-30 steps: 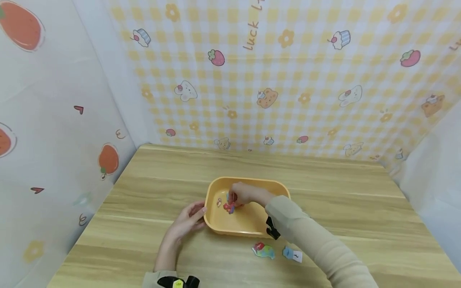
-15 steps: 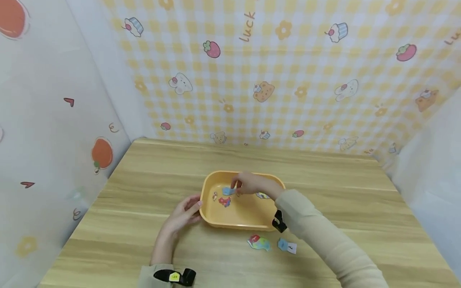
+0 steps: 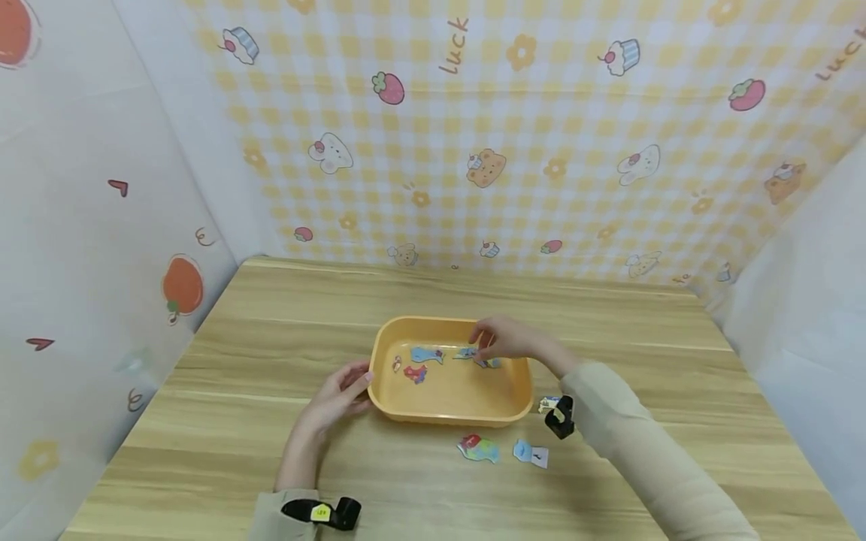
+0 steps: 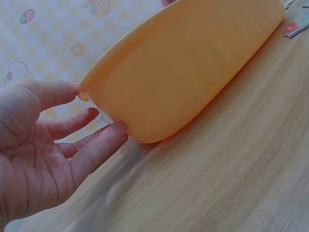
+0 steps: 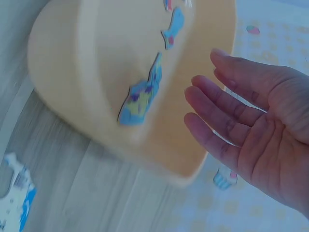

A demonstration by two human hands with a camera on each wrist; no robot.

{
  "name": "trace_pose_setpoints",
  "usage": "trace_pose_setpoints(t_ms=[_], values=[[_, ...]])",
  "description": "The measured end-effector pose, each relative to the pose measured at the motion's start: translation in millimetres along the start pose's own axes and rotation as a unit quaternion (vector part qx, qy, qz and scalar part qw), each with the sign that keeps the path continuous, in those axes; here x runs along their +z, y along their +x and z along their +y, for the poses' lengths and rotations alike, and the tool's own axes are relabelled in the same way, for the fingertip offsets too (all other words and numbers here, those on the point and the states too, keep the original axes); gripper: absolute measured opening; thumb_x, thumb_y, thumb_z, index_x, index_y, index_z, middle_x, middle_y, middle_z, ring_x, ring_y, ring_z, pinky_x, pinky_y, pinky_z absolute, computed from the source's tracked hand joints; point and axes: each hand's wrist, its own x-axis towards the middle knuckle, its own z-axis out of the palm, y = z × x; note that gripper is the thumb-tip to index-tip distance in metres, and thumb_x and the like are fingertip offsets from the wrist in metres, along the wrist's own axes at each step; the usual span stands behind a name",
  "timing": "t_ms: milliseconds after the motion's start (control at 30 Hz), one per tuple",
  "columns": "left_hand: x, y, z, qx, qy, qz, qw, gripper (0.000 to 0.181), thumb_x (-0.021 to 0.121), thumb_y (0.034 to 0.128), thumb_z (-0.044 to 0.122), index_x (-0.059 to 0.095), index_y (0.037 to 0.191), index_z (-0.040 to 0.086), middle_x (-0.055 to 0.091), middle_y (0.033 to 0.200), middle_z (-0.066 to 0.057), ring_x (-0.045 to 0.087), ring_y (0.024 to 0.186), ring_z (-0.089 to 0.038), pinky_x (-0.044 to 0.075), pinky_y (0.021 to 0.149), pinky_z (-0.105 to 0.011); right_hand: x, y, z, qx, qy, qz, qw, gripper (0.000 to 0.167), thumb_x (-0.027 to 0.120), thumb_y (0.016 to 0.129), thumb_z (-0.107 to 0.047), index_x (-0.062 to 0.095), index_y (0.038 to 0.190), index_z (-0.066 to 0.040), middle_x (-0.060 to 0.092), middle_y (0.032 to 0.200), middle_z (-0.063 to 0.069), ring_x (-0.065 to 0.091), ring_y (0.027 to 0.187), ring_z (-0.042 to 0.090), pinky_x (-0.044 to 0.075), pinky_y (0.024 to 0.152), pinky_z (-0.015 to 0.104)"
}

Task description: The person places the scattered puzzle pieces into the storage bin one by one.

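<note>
A yellow plastic tray (image 3: 446, 413) stands on the table with several flat cut-out pieces inside. My left hand (image 3: 340, 392) holds its left end, thumb at the rim and fingers against the outer wall. Over the tray's back right, my right hand (image 3: 510, 340) has loosely bent fingers and nothing in its grasp; in the right wrist view it is apart from the pieces. Nearest to it lies a blue, yellow and purple piece (image 5: 137, 104) beside a narrow blue one (image 5: 155, 70). Further left are a blue fish-shaped piece (image 3: 426, 355), a red and purple piece (image 3: 415, 373) and a small pinkish piece (image 3: 397, 364).
In front of the tray lie a green and red fish-shaped piece (image 3: 478, 448) and a blue piece with a white part (image 3: 531, 453). A yellow and white piece (image 3: 549, 404) is by the tray's right corner, partly behind the right wrist camera. Patterned cloth (image 3: 555, 128) hangs behind the table.
My right hand has gone from the red piece, past the blue fish-shaped piece, rightward to the pieces at the tray's right end. My left hand stays on the rim. The head view has shifted slightly.
</note>
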Motion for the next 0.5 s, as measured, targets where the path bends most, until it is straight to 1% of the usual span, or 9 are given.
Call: trace_pose_setpoints(t_ms=[167, 267, 400, 500], values=[[-0.3, 0.1, 0.0, 0.000, -0.002, -0.002, 1.0000, 0.046, 0.048, 0.0946, 0.015, 0.034, 0.134, -0.005, 0.038, 0.136, -0.028, 0.056, 0.106, -0.025, 0.054, 0.088, -0.032, -6, -16.3, 13, 0.006, 0.032, 0.038, 0.9988, 0.026, 0.065, 0.082, -0.006, 0.060, 0.103, 0.008, 0.066, 0.088, 0.016, 0.062, 0.083, 0.024, 0.056, 0.077, 0.033], [-0.2, 0.6, -0.1, -0.002, -0.004, -0.005, 1.0000, 0.046, 0.047, 0.0946, 0.015, 0.034, 0.134, -0.005, 0.038, 0.136, -0.028, 0.056, 0.105, -0.025, 0.054, 0.087, -0.032, -10, -26.3, 22, 0.012, 0.042, 0.066, 0.9969, 0.027, 0.064, 0.083, -0.007, 0.060, 0.105, 0.008, 0.067, 0.090, 0.016, 0.062, 0.084, 0.023, 0.056, 0.076, 0.034], [-0.4, 0.7, -0.5, -0.004, -0.006, -0.006, 1.0000, 0.047, 0.048, 0.0945, 0.015, 0.034, 0.134, -0.005, 0.038, 0.136, -0.029, 0.057, 0.104, -0.023, 0.054, 0.087, -0.031, -14, -37.8, 34, 0.016, 0.056, 0.100, 0.9933, 0.027, 0.063, 0.084, -0.007, 0.059, 0.105, 0.009, 0.067, 0.091, 0.018, 0.063, 0.081, 0.023, 0.056, 0.071, 0.031], [-0.8, 0.5, -0.7, -0.005, -0.005, -0.004, 1.0000, 0.048, 0.048, 0.0944, 0.016, 0.034, 0.134, -0.005, 0.038, 0.136, -0.028, 0.056, 0.105, -0.023, 0.054, 0.087, -0.030, -16, -45.4, 41, 0.023, 0.068, 0.117, 0.9906, 0.027, 0.063, 0.084, -0.007, 0.059, 0.105, 0.010, 0.066, 0.090, 0.020, 0.063, 0.079, 0.023, 0.055, 0.067, 0.030]])
